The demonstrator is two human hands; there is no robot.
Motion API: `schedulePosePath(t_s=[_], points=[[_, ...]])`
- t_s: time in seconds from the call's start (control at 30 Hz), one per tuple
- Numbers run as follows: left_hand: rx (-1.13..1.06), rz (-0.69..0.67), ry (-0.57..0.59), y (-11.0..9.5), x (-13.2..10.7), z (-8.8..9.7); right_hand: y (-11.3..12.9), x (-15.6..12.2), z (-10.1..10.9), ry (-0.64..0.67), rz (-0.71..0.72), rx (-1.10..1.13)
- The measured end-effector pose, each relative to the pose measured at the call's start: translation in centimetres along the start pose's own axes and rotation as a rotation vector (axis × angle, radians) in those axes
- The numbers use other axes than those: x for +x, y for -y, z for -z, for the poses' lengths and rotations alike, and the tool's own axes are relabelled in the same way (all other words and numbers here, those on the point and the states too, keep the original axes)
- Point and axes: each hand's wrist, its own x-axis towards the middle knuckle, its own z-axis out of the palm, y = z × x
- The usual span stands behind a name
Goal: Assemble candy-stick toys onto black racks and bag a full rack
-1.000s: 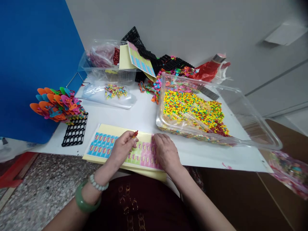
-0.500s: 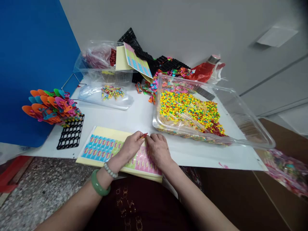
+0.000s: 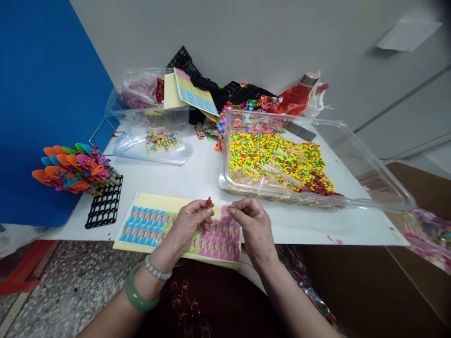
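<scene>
My left hand (image 3: 190, 224) is closed around a small tube with a red cap (image 3: 209, 203), held upright over a sticker sheet (image 3: 148, 220) at the table's near edge. My right hand (image 3: 252, 223) pinches a small sticker (image 3: 225, 211) just right of the tube, lifted off the sheet's pink rows. The sheet has blue stickers at the left, green in the middle and pink at the right. A green bangle and a bead bracelet ring my left wrist.
A large clear plastic tray (image 3: 369, 173) of coloured candy beads and thin tubes stands right of centre. At the left, coloured toys (image 3: 70, 169) stand on a black grid rack (image 3: 105, 206). At the back lie a bag of small tubes (image 3: 160, 141), clear tubs, black grids and a red bag.
My right hand has lifted from flat on the pink stickers into a pinch with a sticker peeled off. My left hand has raised the tube upright. The view shifted slightly.
</scene>
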Motion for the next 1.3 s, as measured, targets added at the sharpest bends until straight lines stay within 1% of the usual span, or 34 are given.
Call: schedulePosePath(t_s=[0.03, 0.1, 0.2, 0.4, 0.53, 0.7, 0.8, 0.87, 0.93, 1.03, 1.13, 1.23, 1.3], points=[[-0.024, 0.016, 0.016, -0.2, -0.3, -0.5, 0.6, -0.2, -0.4, 0.034, -0.062, 0.083], [-0.050, 0.022, 0.035, -0.4, -0.9, -1.4, 1.4, -0.6, -1.1, 0.076, -0.148, 0.177], [-0.051, 0.006, 0.048, -0.4, -1.3, -2.4, 1.5, -1.0, -1.8, 0.093, -0.213, 0.231], [-0.018, 0.013, 0.063, 0.0, -1.4, -2.7, 0.8, -1.2, -2.0, 0.072, -0.228, 0.238], [0.009, -0.015, 0.085, 0.3, -1.2, -2.6, 0.8, -1.3, -1.9, 0.051, -0.238, 0.262], [0.037, -0.033, 0.160, 0.3, -1.3, -2.2, 0.9, -1.4, -2.1, 0.029, -0.214, 0.313], [0.010, -0.023, 0.195, 0.1, -1.5, -2.2, 1.0, -1.5, -2.3, 0.024, -0.197, 0.338], [-0.029, -0.028, 0.161, 0.1, -1.6, -2.5, 0.9, -1.7, -2.4, 0.059, -0.196, 0.346], [-0.088, -0.044, 0.070, 0.1, -1.6, -3.0, 0.6, -2.0, -2.6, 0.095, -0.183, 0.341], [-0.182, -0.049, -0.080, 0.1, -1.5, -3.9, 0.0, -2.4, -3.1, 0.102, -0.148, 0.323], [-0.201, -0.032, -0.192, 0.0, -1.4, -4.4, -0.2, -2.7, -3.5, 0.113, -0.152, 0.364], [-0.217, -0.025, -0.240, -0.2, -1.4, -4.7, 0.0, -2.7, -3.7, 0.107, -0.198, 0.440], [-0.241, -0.015, -0.222, -0.2, -1.4, -4.7, 0.1, -2.7, -3.6, 0.117, -0.236, 0.475]])
